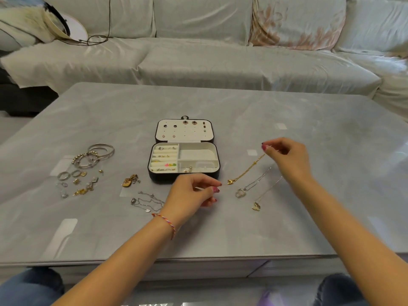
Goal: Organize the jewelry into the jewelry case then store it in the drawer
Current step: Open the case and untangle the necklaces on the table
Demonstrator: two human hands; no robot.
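Gold necklace (247,170), pinched at its top end by the right hand's fingers (265,147), trails onto the table (309,120) at three o'clock of the open jewelry case (217,154); left hand (192,191), fingers loosely curled and holding nothing, should likely gather its pendant next.

Right hand (284,155) raised, fingertips pinched, left hand (189,192) low, fingers loosely curled
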